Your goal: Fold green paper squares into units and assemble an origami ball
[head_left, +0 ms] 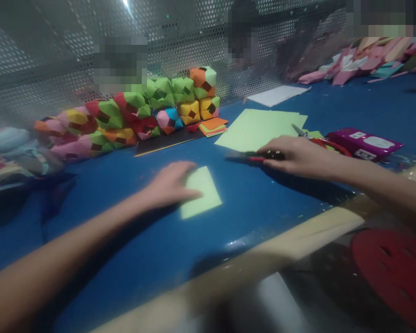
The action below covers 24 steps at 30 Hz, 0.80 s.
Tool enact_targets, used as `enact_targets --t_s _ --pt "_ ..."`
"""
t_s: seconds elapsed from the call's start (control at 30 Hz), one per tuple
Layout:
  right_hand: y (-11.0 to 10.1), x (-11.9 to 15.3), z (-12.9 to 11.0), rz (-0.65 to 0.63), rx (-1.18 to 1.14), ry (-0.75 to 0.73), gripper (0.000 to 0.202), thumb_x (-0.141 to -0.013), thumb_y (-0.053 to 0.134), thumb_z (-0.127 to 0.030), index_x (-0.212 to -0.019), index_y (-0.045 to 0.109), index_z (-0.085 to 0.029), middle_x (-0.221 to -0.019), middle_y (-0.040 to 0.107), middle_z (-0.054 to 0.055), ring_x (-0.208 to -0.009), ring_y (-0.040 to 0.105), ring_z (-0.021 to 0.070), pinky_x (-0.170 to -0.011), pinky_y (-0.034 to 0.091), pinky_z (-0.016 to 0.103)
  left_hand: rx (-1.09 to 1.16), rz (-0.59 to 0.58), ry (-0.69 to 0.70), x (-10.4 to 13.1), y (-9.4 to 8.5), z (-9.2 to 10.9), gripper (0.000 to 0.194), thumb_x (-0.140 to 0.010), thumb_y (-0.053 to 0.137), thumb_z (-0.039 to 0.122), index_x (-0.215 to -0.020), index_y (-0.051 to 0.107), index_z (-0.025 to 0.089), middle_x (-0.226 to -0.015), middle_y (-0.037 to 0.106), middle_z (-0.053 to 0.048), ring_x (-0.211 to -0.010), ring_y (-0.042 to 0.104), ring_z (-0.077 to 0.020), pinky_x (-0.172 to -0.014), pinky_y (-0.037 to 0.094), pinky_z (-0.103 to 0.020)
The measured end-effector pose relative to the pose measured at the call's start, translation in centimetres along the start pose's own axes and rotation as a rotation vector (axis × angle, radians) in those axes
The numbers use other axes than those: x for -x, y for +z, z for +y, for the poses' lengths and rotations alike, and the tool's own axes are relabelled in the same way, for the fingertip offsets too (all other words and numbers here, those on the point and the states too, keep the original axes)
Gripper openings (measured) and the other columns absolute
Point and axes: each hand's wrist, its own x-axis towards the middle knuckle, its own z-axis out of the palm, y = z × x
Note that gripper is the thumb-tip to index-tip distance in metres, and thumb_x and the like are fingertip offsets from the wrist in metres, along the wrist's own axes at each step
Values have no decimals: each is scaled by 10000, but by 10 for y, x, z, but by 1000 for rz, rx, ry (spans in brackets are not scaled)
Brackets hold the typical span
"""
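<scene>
My left hand [171, 182] reaches over the left edge of a small light green paper square [208, 192] that lies on the blue table. Its thumb and fingers are apart; whether they press on the paper is blurred. My right hand [294, 155] is closed around a black-and-red bladed tool [254, 157], its blade pointing left, too smeared to name exactly. Just beyond that hand lie larger light green paper sheets [256, 127]. Scissors with red handles [336, 145] show partly behind my right hand.
Folded paper blocks [159, 92] in many colours stand stacked along the perforated metal panel [180, 37]. Small coloured paper squares [213, 127] sit beside them. A purple packet [364, 143] is at the right. Pink folded paper [350, 67] lies at the back right. A red stool seat [395, 273] is below the table edge.
</scene>
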Motion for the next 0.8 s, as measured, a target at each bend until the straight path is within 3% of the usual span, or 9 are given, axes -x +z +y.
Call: enact_targets --t_s 0.2,0.4,0.67,0.8 --pt "20 17 -38 8 -32 -115 271 -884 465 -292 -1013 673 -173 -850 664 100 -827 579 232 -719 460 363 128 119 -3 10 6 1 750 -693 694 478 -1329 432 178 -1359 491 -135 -1222 487 -309 -1003 415 -464" --pt "25 8 -46 68 -63 -158 290 -905 466 -278 -1059 665 -133 -910 685 113 -866 589 230 -759 475 353 138 243 83 20 13 -2 739 -725 709 409 -1351 382 193 -1349 491 -119 -1226 484 -298 -1016 419 -468" --pt "20 26 -54 -26 -178 -217 269 -931 468 -278 -1061 661 -146 -952 675 102 -884 593 206 -767 483 335 158 328 173 22 19 -7 725 -744 703 398 -1355 363 206 -1348 478 -118 -1220 491 -294 -1011 439 -445" --pt "12 39 -55 -97 -196 -210 269 -941 457 -293 -1062 658 -161 -968 672 94 -905 592 200 -766 485 321 37 368 204 23 19 -9 711 -742 698 428 -1337 396 182 -1319 495 -146 -1225 479 -317 -1006 426 -500"
